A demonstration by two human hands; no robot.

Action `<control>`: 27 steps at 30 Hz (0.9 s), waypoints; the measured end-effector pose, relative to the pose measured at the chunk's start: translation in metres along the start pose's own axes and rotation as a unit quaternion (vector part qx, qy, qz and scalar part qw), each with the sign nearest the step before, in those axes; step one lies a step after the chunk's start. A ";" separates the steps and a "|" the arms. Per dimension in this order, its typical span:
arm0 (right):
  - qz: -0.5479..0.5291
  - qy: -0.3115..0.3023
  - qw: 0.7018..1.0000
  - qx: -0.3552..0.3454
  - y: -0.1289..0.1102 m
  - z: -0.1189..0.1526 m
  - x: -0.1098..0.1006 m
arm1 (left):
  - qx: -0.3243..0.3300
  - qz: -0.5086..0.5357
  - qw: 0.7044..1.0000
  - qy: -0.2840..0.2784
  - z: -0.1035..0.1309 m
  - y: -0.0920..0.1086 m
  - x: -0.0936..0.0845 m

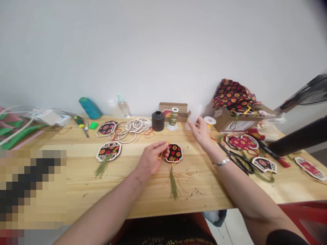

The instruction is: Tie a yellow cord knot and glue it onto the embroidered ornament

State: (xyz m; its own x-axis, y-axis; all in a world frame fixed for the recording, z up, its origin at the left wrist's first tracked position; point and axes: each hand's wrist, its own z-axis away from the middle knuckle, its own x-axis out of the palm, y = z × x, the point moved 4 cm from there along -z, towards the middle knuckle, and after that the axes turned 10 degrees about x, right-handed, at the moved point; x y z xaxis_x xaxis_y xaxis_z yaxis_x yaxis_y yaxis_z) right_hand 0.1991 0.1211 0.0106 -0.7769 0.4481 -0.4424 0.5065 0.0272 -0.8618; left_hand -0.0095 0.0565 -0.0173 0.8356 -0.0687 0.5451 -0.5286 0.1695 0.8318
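Observation:
My left hand is pinched shut on a thin yellow cord at the upper left edge of a black floral pendant. From the pendant's lower edge a green tassel hangs toward me on the wood. Farther back and to the right, my right hand grips a translucent white piece between thumb and fingers. Beside that hand lies a white spool with yellow cord. A silver bracelet circles the right wrist.
Black scissors lie right of my right forearm. A black thread cone and green thread spool stand at the back. Lattice pieces and a tasselled pendant lie left; a cardboard box with floral fabric stands right.

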 end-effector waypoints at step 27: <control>-0.003 -0.119 0.923 -0.366 -0.031 0.111 -0.008 | -0.057 0.035 0.998 -0.010 -0.001 -0.003 0.007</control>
State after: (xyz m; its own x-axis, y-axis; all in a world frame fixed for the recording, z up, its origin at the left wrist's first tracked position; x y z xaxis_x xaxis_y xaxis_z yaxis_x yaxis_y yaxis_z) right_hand 0.1477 0.0172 0.0131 -0.7963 0.2394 -0.5554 0.5518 0.6637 -0.5050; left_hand -0.0023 0.0565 -0.0159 0.7934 -0.0716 0.6045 -0.5645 0.2852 0.7746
